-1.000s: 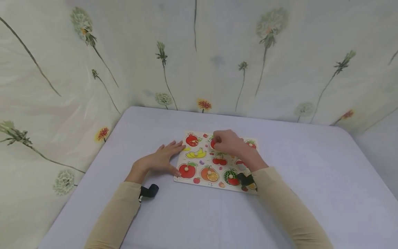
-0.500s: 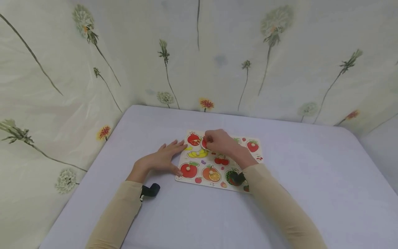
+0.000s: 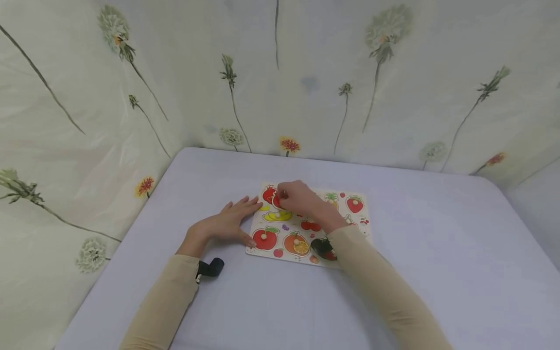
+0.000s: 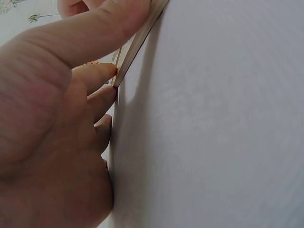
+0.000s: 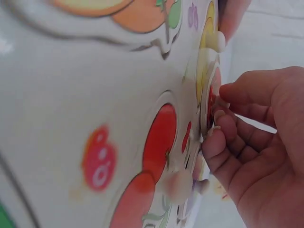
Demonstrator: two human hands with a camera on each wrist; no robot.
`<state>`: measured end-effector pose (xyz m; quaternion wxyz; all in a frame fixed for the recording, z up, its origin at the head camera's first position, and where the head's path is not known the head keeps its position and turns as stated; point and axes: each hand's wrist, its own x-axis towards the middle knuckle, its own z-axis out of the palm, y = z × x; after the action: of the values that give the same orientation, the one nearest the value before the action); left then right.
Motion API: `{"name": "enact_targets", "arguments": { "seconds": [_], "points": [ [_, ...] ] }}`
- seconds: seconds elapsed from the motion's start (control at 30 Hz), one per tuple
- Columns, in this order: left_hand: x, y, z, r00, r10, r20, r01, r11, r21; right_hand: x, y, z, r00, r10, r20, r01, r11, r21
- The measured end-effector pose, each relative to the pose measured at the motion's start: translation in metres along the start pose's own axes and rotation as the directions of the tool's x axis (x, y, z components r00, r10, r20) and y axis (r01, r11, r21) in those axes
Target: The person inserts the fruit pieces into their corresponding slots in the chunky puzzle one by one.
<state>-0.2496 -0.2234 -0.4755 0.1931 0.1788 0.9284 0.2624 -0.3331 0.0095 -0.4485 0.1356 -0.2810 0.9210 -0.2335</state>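
A white fruit peg puzzle board (image 3: 257, 223) lies on the table. My right hand (image 3: 302, 199) is over its far left part and pinches a red fruit puzzle piece (image 3: 276, 201) by its knob. In the right wrist view, thumb and fingertips meet around that knob, and the piece (image 5: 209, 108) stands edge-on just above the board surface, near the banana piece (image 5: 203, 61). Part of the piece is hidden by the fingers. My left hand (image 3: 227, 222) lies spread at the board's left edge, thumb at the near corner, fingertips touching the far side.
The apple piece (image 3: 265, 238) and the orange piece (image 3: 296, 243) sit in the near row. At the far right is the strawberry piece (image 3: 355, 204). A pale cloth covers the table (image 3: 245, 301); behind it hangs a flower-printed curtain (image 3: 306, 112).
My right hand has moved left across the far row with the red fruit puzzle piece, now beside the pomegranate picture, uncovering the pineapple and strawberry. The left hand stays at the board's edge.
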Motion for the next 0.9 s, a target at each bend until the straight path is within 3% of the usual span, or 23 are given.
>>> {"name": "enact_targets", "arguments": {
  "seconds": [0.47, 0.9],
  "points": [
    [-0.001, 0.002, -0.001, 1.000, 0.022, -0.004, -0.022, 1.000, -0.012, 0.015, -0.009, 0.005, 0.998, 0.065, -0.023, -0.064, 0.997, 0.034],
    [-0.002, 0.001, -0.001, 0.999, 0.031, -0.013, -0.031, 0.999, -0.023, 0.023, -0.015, 0.007, 0.996, 0.075, -0.041, -0.072, 0.995, 0.067]
  ]
}}
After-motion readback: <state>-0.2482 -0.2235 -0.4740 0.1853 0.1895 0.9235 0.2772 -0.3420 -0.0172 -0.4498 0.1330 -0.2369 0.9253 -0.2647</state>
